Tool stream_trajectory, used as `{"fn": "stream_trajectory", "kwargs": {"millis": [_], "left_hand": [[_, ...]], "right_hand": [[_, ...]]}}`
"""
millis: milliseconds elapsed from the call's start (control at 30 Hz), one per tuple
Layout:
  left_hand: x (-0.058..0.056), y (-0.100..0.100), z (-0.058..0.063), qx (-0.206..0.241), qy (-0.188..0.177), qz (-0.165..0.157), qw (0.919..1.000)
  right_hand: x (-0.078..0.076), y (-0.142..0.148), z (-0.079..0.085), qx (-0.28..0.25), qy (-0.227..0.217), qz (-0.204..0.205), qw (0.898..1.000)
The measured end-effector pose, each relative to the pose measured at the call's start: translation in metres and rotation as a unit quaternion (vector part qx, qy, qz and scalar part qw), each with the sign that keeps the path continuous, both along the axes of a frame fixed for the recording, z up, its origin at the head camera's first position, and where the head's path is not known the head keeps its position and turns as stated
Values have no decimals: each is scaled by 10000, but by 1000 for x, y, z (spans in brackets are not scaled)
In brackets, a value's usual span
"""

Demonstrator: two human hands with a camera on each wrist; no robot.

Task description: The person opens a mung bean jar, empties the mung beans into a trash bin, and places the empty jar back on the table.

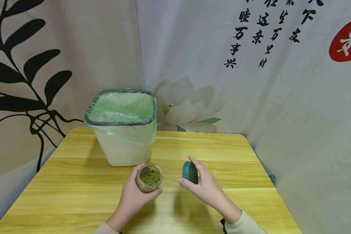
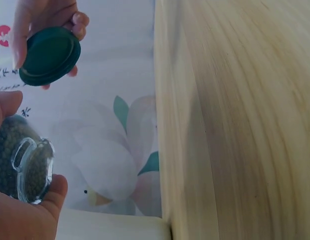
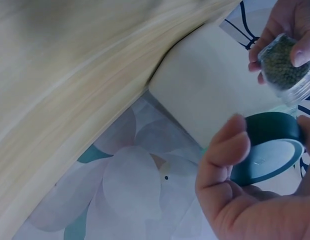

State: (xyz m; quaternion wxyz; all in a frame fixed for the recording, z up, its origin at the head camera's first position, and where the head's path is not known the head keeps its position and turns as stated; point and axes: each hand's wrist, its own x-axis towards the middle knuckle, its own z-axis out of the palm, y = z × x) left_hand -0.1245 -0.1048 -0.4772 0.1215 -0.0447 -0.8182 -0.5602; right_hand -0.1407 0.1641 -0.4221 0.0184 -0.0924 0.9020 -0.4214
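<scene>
My left hand (image 1: 137, 195) grips a clear glass jar (image 1: 139, 185) of small green beans (image 1: 150, 177), its uncovered mouth turned up toward the head camera. To the right, my right hand (image 1: 206, 187) pinches a dark green lid (image 1: 190, 172) by its rim between thumb and fingers. The lid stands on edge, apart from the jar. In the right wrist view the lid's pale inner face (image 3: 270, 161) shows. The left wrist view has the jar (image 2: 25, 160) in the left fingers and the lid (image 2: 51, 56) above it.
A white bin (image 1: 125, 146) lined with a green plastic bag (image 1: 123, 109) stands at the table's back left, just behind my left hand. The wooden table (image 1: 237, 156) ends at a printed curtain (image 1: 190, 48) behind it.
</scene>
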Motion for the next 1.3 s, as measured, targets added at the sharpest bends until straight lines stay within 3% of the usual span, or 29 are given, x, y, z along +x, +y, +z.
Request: {"fn": "stream_trajectory", "kwargs": {"millis": [200,667,1300], "left_hand": [[1,-2,1,46,75,-72,9999],[2,-7,-2,147,-42,-76,9999],[6,-10,2,16,-157,124,9998]], "right_hand": [[-4,15,2,-12,-219,-161,9996],[-32,69,6,953,521,-619,9922],[-56,101,6,1291,464,-1130,9841]]}}
